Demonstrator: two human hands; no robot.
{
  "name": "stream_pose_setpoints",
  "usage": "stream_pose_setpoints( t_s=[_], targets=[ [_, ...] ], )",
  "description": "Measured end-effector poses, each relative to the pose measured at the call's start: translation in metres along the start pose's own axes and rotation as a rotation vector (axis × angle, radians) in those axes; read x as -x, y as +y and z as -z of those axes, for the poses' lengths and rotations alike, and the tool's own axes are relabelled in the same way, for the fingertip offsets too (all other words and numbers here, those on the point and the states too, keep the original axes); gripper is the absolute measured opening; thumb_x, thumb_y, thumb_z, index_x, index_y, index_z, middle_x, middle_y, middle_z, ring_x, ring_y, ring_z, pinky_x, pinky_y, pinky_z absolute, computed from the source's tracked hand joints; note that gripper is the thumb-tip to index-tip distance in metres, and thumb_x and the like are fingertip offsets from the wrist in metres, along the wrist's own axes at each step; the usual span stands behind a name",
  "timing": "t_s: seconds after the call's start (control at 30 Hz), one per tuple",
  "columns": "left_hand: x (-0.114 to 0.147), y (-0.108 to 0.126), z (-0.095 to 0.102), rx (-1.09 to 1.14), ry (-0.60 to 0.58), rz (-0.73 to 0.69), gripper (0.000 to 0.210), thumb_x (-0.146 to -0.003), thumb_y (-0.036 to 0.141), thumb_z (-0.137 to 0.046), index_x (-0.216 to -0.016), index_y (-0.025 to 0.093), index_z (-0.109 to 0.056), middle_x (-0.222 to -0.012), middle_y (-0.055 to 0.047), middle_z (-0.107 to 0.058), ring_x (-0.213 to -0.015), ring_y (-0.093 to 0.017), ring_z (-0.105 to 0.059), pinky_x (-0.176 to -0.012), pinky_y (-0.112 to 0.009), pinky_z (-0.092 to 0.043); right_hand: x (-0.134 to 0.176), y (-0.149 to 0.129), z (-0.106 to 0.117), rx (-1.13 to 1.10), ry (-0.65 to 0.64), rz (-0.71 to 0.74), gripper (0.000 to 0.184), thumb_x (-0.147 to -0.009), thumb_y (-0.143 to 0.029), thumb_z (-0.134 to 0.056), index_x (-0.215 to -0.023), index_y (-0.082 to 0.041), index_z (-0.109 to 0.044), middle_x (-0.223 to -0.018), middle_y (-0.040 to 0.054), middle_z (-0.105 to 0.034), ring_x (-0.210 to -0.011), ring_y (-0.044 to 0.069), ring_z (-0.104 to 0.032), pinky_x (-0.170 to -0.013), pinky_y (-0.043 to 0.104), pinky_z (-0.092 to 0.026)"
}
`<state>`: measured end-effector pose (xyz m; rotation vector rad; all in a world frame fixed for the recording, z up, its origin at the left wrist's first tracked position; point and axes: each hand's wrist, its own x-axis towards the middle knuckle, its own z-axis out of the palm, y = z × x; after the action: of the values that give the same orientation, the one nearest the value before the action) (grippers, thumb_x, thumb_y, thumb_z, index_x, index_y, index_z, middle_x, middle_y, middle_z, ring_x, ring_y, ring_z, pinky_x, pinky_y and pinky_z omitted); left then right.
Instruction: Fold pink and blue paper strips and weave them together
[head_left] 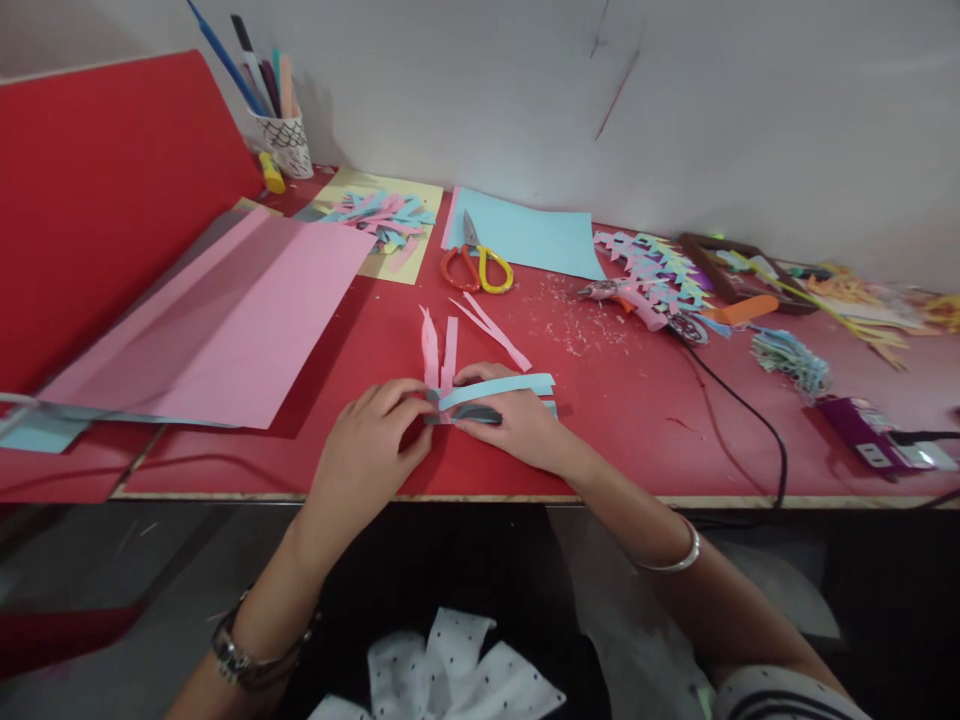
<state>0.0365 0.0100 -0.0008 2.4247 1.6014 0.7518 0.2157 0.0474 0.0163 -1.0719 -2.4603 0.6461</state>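
Pink paper strips [450,350] and light blue paper strips [499,387] cross each other near the table's front edge. My left hand [379,430] pinches the crossing from the left, fingers bent round its edge. From the right, my right hand [517,420] grips the same woven piece, with a blue strip lying over its fingers. The pink ends point away from me, the blue ends to the right. Behind my right hand lies a loose pink strip [495,332], folded into a narrow V. My fingertips partly hide the crossing.
Scissors [478,262] with red and yellow handles lie ahead, by a blue sheet [532,232]. Pink sheets [247,320] are at left. A pink glue gun [626,300] with a trailing cord, a purple power strip [862,432] and a brown tray [750,270] are at right.
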Motion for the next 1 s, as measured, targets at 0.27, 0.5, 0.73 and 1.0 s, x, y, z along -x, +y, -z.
stream_pose_setpoints(
  t_s=[0.27,0.5,0.73,1.0],
  targets=[
    [0.01,0.003,0.003,-0.21,0.077,-0.247,0.027,-0.085,0.023,-0.036,-0.093,0.015,-0.06,-0.086,-0.007,-0.065,-0.077,-0.018,-0.06,-0.067,-0.03,-0.047,0.001,0.001,0.0,-0.033,0.002,0.015,0.015,-0.079,-0.023,-0.051,-0.09,-0.019,-0.062,-0.103,0.0056,-0.057,-0.098,0.017,-0.052,-0.084,0.031,-0.041],
    [0.013,0.004,0.009,-0.332,0.039,-0.332,0.038,-0.088,0.035,-0.031,-0.101,0.014,-0.06,-0.09,-0.008,-0.066,-0.079,-0.019,-0.06,-0.065,-0.031,-0.047,0.003,-0.001,0.003,-0.069,0.016,0.007,0.019,-0.074,-0.024,-0.055,-0.093,-0.018,-0.06,-0.103,0.006,-0.056,-0.097,0.018,-0.052,-0.084,0.032,-0.041],
    [0.013,-0.001,0.008,-0.318,-0.039,-0.314,0.046,-0.087,0.043,-0.028,-0.107,0.015,-0.058,-0.103,-0.009,-0.063,-0.089,-0.021,-0.058,-0.073,-0.033,-0.046,0.005,-0.005,0.008,-0.241,0.142,-0.083,0.015,-0.076,-0.028,-0.054,-0.087,-0.019,-0.057,-0.094,0.0043,-0.056,-0.089,0.014,-0.054,-0.079,0.029,-0.042],
    [0.01,-0.003,0.009,-0.243,-0.12,-0.3,0.048,-0.086,0.046,-0.027,-0.109,0.016,-0.057,-0.106,-0.008,-0.063,-0.093,-0.021,-0.057,-0.08,-0.034,-0.045,0.014,0.007,0.019,-0.357,0.308,-0.383,0.013,-0.074,-0.029,-0.054,-0.082,-0.019,-0.052,-0.062,-0.0047,-0.052,-0.056,0.008,-0.047,-0.056,0.022,-0.035]
  ],
)
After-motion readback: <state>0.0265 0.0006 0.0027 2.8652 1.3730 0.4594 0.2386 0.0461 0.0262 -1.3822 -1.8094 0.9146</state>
